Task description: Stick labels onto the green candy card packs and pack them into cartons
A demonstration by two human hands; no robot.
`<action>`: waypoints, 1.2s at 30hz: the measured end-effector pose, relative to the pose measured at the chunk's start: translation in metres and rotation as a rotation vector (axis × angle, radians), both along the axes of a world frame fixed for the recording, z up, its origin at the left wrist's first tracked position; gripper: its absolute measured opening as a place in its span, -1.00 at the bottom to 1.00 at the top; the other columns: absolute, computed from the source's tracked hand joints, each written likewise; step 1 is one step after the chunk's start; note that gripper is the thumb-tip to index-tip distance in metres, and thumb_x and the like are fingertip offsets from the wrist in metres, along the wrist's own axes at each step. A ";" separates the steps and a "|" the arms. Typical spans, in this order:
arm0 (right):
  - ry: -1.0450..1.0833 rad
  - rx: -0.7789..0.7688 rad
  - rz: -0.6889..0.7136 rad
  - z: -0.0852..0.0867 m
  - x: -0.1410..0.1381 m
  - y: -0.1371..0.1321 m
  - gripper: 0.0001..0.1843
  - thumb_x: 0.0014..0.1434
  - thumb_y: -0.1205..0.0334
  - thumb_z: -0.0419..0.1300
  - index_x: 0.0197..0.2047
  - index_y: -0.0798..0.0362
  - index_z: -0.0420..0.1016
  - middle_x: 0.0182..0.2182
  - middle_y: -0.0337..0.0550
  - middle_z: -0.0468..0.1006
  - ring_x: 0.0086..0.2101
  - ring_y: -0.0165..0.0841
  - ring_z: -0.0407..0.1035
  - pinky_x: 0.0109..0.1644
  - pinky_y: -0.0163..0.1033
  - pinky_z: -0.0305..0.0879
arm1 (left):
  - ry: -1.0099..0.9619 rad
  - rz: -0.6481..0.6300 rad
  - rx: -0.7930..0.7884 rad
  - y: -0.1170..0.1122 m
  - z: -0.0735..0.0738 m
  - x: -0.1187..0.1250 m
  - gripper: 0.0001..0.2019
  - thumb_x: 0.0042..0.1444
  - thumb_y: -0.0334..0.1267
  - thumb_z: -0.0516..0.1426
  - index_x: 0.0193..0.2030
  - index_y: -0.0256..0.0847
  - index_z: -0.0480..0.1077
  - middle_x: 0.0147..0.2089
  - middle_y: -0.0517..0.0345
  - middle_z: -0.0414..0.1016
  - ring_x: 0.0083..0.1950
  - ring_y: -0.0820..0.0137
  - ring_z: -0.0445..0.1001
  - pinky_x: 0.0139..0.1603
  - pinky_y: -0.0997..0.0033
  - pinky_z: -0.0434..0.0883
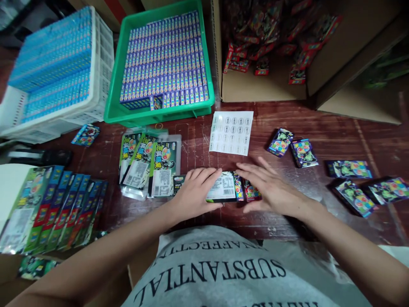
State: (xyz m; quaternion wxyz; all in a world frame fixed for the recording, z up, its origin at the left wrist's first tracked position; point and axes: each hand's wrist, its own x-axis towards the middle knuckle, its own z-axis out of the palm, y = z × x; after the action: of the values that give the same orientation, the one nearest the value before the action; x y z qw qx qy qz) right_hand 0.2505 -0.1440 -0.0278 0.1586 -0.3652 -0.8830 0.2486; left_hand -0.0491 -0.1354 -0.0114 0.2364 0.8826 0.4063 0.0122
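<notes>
The dark wooden table (196, 145) carries everything, and the largest thing along its far side is a cardboard box (265, 90) with red-edged packets scattered inside. Left of it stand a green tray (205, 59) tightly filled with rows of small purple boxes (162, 64), and a white crate (102, 64) packed with blue ones. A row of coloured packs (60, 209) leans at the near left. At the near edge of the table, in front of the grey shirt (211, 268), lies a dark pack (223, 187) with a white label. The left hand (198, 189) covers its middle, fingers along the far edge and thumb at the near edge, gripping it across its width. The right hand (270, 185) arches over a red-faced box (252, 192) beside the pack's right end, fingers spread and thumb apart; whether it grips or only rests there I cannot tell. The dark pack looks light and fairly stiff, probably card, with a smooth printed face that may slide on the wood; its long edges look the surest hold, since hard pressure on the middle could dent it. Beyond the hands lie a sticker sheet (231, 133), thin and easily creased, and, smallest, loose purple boxes (304, 153) at right.
</notes>
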 end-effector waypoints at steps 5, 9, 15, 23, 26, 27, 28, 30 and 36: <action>-0.059 -0.032 -0.039 0.003 0.039 -0.008 -0.01 0.08 -0.27 0.37 0.45 -0.12 0.15 0.39 0.08 0.26 0.36 0.10 0.13 0.43 0.50 -0.20 | 0.011 -0.016 -0.007 0.003 0.000 0.000 -0.06 0.09 0.11 0.31 0.51 -0.09 -0.01 0.40 -0.10 0.25 0.33 -0.01 0.24 0.32 -0.05 0.16; 0.068 -0.076 0.011 -0.006 0.047 -0.005 -0.28 0.18 -0.07 0.35 0.34 -0.08 0.30 0.29 0.04 0.39 0.29 -0.05 0.26 0.45 0.36 -0.06 | 0.019 -0.036 -0.009 0.007 0.002 0.001 -0.07 0.09 0.10 0.31 0.50 -0.08 -0.01 0.41 -0.09 0.26 0.33 -0.01 0.24 0.34 -0.04 0.14; 0.146 -0.119 0.067 -0.014 0.031 0.007 -0.27 0.14 -0.12 0.37 0.29 -0.04 0.33 0.25 0.05 0.42 0.25 -0.09 0.33 0.44 0.33 -0.01 | 0.019 -0.080 -0.057 0.010 0.004 0.005 -0.04 0.04 0.09 0.35 0.49 -0.09 0.03 0.41 -0.06 0.25 0.35 0.03 0.21 0.36 -0.02 0.15; 0.094 -0.014 -0.028 -0.016 0.013 0.004 0.10 -0.02 -0.38 0.37 0.43 -0.04 0.14 0.31 0.13 0.37 0.31 0.06 0.21 0.45 0.45 -0.21 | -0.004 -0.037 -0.016 0.004 -0.003 0.011 -0.02 0.02 0.11 0.36 0.49 -0.14 0.04 0.40 -0.12 0.26 0.33 0.00 0.24 0.36 -0.07 0.17; 0.011 -0.014 -0.090 -0.011 0.036 -0.004 0.14 0.02 -0.32 0.38 0.50 -0.06 0.03 0.36 0.14 0.28 0.34 0.12 0.15 0.44 0.51 -0.31 | 0.007 -0.036 -0.024 0.005 0.000 0.012 -0.04 0.04 0.10 0.35 0.48 -0.12 0.04 0.40 -0.11 0.26 0.33 0.01 0.25 0.35 -0.06 0.17; 0.009 -0.021 -0.098 -0.009 0.043 -0.005 0.05 0.07 -0.25 0.38 0.48 -0.09 0.07 0.32 0.10 0.33 0.31 0.09 0.20 0.44 0.51 -0.32 | 0.009 -0.035 -0.026 0.006 0.001 0.012 -0.05 0.04 0.09 0.35 0.48 -0.11 0.04 0.40 -0.11 0.27 0.33 0.01 0.25 0.35 -0.06 0.17; 0.022 -0.032 -0.092 -0.008 0.048 -0.006 -0.05 0.12 -0.17 0.37 0.46 -0.12 0.13 0.29 0.05 0.37 0.29 0.06 0.24 0.44 0.50 -0.30 | 0.010 -0.035 -0.026 0.007 0.002 0.013 -0.05 0.04 0.08 0.35 0.48 -0.11 0.04 0.39 -0.11 0.27 0.32 0.01 0.25 0.35 -0.06 0.17; 0.062 -0.078 -0.047 -0.005 0.052 -0.007 -0.15 0.14 -0.08 0.38 0.42 -0.14 0.21 0.25 0.00 0.41 0.26 0.00 0.28 0.45 0.47 -0.24 | 0.011 -0.037 -0.025 0.008 0.003 0.013 -0.06 0.04 0.08 0.35 0.48 -0.12 0.04 0.38 -0.12 0.27 0.32 0.01 0.25 0.35 -0.06 0.17; 0.115 -0.140 0.052 -0.006 0.034 0.005 -0.16 0.12 -0.07 0.40 0.39 -0.12 0.24 0.27 0.00 0.41 0.26 -0.06 0.31 0.46 0.44 -0.30 | -0.029 -0.040 -0.043 0.005 0.003 0.016 -0.05 0.04 0.07 0.35 0.48 -0.11 0.03 0.39 -0.09 0.25 0.34 0.03 0.22 0.37 -0.05 0.17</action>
State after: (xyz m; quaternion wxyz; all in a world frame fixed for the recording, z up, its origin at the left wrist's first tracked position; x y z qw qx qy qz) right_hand 0.2842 -0.1385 -0.0335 0.1766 -0.3374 -0.8621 0.3343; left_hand -0.0330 -0.1307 -0.0087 0.2615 0.8850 0.3851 0.0117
